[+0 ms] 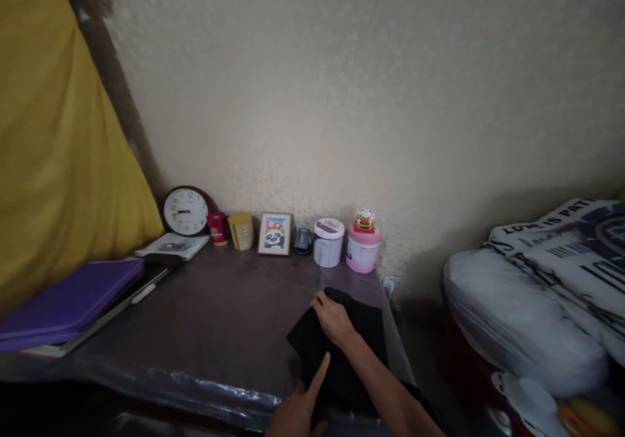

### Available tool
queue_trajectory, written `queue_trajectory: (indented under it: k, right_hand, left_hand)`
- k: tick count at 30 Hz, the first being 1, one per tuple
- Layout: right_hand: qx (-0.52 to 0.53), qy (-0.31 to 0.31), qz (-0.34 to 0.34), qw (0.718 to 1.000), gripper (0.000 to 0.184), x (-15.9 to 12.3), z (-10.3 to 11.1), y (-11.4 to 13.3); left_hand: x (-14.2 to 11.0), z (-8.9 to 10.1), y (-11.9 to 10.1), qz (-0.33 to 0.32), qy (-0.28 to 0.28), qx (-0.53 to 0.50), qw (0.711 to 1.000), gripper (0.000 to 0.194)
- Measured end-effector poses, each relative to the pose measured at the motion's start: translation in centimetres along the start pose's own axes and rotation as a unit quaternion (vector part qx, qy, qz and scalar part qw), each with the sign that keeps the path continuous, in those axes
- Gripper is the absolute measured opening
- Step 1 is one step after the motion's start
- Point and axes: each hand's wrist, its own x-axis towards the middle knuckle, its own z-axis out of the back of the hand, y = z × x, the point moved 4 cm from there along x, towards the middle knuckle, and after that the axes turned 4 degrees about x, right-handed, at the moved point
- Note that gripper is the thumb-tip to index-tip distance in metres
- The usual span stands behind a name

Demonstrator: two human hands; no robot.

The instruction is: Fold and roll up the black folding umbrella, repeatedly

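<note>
A black cloth (364, 333), its kind not clear, lies folded on the right part of the table (224, 320) and hangs toward the near edge. My right hand (333, 318) rests on its upper left part, fingers curled and closed on the fabric. Lower down, my left hand (297, 406) is beside the cloth's near left side, its index finger stretched out over the fabric. The other left fingers are partly cut off by the frame's bottom.
Along the wall stand a clock (186, 211), a red can (218, 229), a yellow canister (241, 231), a framed panda picture (275, 234), a white tub (327, 244) and a pink tub (363, 254) with a cat figurine (364, 221). Purple folders (73, 297) lie left; bagged bedding (517, 307) is right.
</note>
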Motion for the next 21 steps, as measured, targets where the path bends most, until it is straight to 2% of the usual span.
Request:
queue_trajectory:
  k: [3,7,12,17,21]
  right_hand:
    - [0.000,-0.004,0.000,1.000,0.021,0.0,0.2,0.0]
    - [0.026,-0.025,-0.013,0.999,0.023,-0.7,0.7,-0.1]
    - [0.119,-0.089,0.017,0.989,0.022,-4.0,1.8,1.0]
    - [0.184,-0.066,0.075,0.978,0.022,-7.1,1.6,2.1]
    - [0.190,-0.059,0.080,0.977,0.025,-6.9,0.8,0.9]
  left_hand:
    - [0.4,-0.2,-0.4,0.021,0.011,0.058,0.998,0.083]
    - [0.5,0.0,-1.1,0.064,0.001,0.085,0.994,0.080]
    - [0.2,0.0,-1.9,0.095,0.018,0.108,0.989,0.077]
    - [0.9,-1.0,-1.4,0.102,-0.003,0.098,0.990,0.073]
    - [1.5,-2.1,-0.9,0.090,-0.004,0.082,0.993,0.073]
